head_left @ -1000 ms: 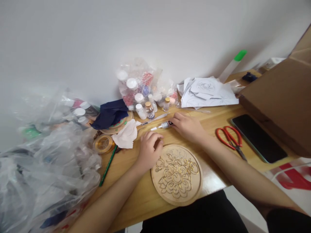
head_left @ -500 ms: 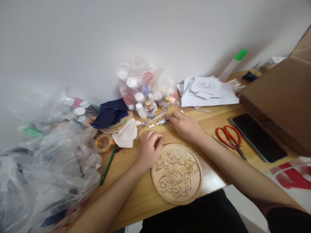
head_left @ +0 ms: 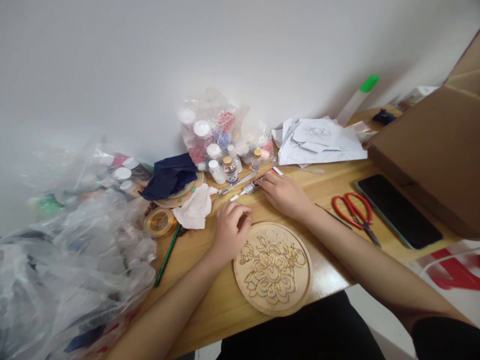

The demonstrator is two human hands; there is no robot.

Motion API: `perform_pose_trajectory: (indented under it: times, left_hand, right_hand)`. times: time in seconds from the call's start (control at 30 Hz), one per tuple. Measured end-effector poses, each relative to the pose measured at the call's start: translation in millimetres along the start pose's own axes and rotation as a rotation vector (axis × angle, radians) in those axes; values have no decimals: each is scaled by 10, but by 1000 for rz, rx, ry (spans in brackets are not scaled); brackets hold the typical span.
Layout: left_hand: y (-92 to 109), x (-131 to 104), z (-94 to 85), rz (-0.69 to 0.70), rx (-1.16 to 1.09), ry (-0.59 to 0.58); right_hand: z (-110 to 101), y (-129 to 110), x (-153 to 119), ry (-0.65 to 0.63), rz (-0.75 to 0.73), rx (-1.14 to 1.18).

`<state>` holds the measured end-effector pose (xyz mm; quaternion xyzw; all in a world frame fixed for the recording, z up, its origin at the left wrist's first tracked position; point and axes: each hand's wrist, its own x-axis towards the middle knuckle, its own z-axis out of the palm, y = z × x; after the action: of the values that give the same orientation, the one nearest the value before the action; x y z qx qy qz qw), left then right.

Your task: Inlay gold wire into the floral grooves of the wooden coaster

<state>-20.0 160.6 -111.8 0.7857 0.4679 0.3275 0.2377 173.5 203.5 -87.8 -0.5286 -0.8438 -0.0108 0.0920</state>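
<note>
A round wooden plaque (head_left: 273, 270) with gold wire outlines of a flower lies near the table's front edge. Just beyond its upper left rim rests my left hand (head_left: 231, 230), fingers bent; whether something small is between thumb and fingers cannot be made out. My right hand (head_left: 283, 195) is farther back, its fingertips at a glue tube (head_left: 250, 188) lying on the table. The tube's white nozzle points left, and its far end shows beyond my fingers. My right thumb is hidden, so the grip is unclear.
Small bottles (head_left: 230, 170) and a bag of jars (head_left: 210, 135) stand at the wall. Drawings (head_left: 318, 142) lie behind my right hand. Red-handled pliers (head_left: 354, 212), a phone (head_left: 399, 212) and a cardboard box (head_left: 431, 150) are rightward. Plastic bags (head_left: 75, 260), gold wire (head_left: 160, 222) and a green pencil (head_left: 167, 257) are leftward.
My right hand has shifted slightly left and its fingers have lifted a little, showing more of the tube and its far end. My left hand has stayed in place.
</note>
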Motion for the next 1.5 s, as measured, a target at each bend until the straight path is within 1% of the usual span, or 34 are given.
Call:
perform_pose_trajectory:
  times: [0.1,0.2,0.43,0.67,0.87,0.93,1.0,1.13,1.2,1.3,1.4,1.5]
  left_hand:
    - [-2,1,-1,-1,0,-6]
    - [-1,1,-2,-3,1,-9]
    - [7,1,0,-17,11,-15]
    - [3,3,-1,-25,2,-14]
    - [-1,0,3,-18,-25,1]
    - [-8,-7,17,-21,-40,14]
    - [-19,-20,37,-33,-61,45]
    - [-39,-41,62,-70,-93,144]
    - [-38,-37,53,-63,-83,161]
    - [-19,-11,19,-22,-65,109]
    - [6,13,-8,-6,-59,43]
    - [22,20,-16,-13,-40,24]
  right_hand:
    - [-2,-20,10,3,19,7]
    - [12,-54,26,8,69,8]
    - [63,-105,43,48,146,24]
    - [75,-114,35,74,166,87]
    - [12,-73,-26,102,162,221]
    - [-20,-46,-60,112,137,291]
    - [-55,-30,-93,98,76,373]
    - [-134,-62,-147,12,-127,529]
    - [-173,-97,-165,-29,-213,591]
    - [-202,-129,-181,-51,-271,677]
    - [-184,-121,-182,-45,-265,732]
    - [-146,-96,-174,-50,-239,782]
